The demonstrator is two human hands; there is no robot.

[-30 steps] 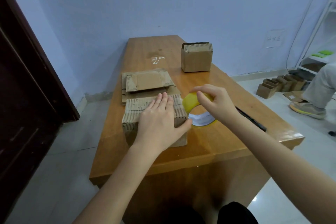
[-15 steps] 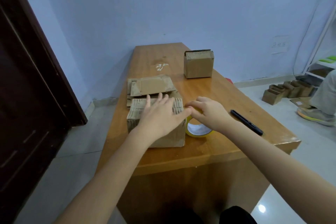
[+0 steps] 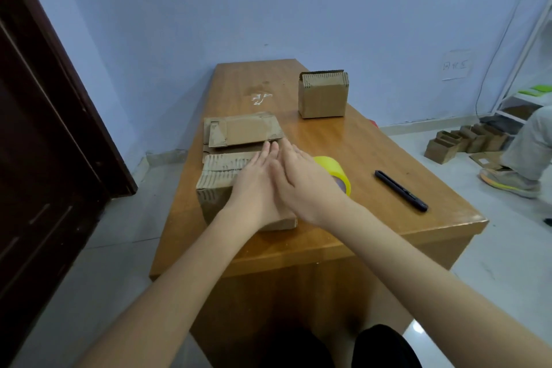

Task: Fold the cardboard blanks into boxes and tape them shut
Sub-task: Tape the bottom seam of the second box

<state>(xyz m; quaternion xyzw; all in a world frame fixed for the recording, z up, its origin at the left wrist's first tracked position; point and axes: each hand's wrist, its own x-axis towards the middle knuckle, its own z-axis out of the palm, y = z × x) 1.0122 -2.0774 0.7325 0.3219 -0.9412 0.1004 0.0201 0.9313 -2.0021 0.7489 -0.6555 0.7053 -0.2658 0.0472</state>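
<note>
A folded cardboard box stands near the front left of the wooden table. My left hand lies flat on its top with straight fingers. My right hand lies flat beside it, also on the box top, fingers straight and pointing away from me. The yellow tape roll rests on the table just right of the box, partly hidden behind my right hand. Flat cardboard blanks lie stacked behind the box. A finished box stands at the far right of the table.
A black pen-like tool lies on the table's right side. On the floor at the right are several small cardboard boxes and a seated person's leg and shoe. A dark door fills the left.
My right hand put the tape roll down on the table, let go of it and moved left onto the box top beside my left hand.
</note>
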